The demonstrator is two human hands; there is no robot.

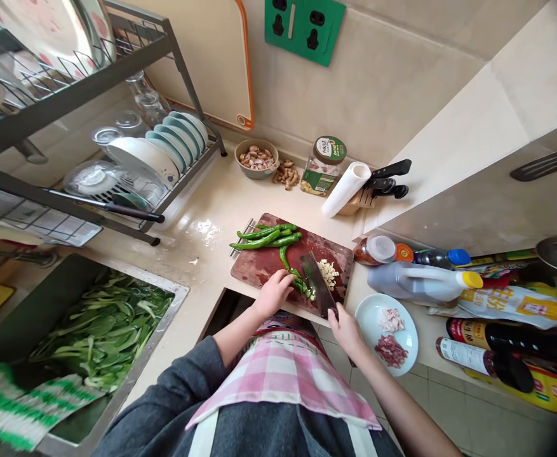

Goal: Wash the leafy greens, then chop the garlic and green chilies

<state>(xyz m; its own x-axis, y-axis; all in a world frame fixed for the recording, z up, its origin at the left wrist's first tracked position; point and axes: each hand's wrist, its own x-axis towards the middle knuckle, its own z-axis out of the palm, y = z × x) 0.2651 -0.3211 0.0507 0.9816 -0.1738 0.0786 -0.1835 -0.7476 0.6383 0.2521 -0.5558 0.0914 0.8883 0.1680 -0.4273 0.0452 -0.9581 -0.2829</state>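
Note:
A dark cleaver (317, 282) stands over the brown cutting board (254, 271), its handle gripped in my right hand (346, 328). My left hand (275, 294) presses curled fingers onto a green chili pepper (299, 283), partly cut into pieces beside the blade. Chopped garlic (328, 275) lies in a small pile on the other side of the cleaver. Several whole green chili peppers (265, 238) rest along the board's far left part. To the right of the board, a white plate (371, 311) holds two separate heaps of cut meat, one pale and one dark red.
Leafy greens (111, 324) fill the sink (179, 293) at left, below a dish rack (183, 70). Behind the board stand a bowl of garlic (256, 158), ginger (286, 174), a jar (323, 166), a paper roll (347, 189) and a knife block (361, 200). Bottles (416, 284) crowd the right.

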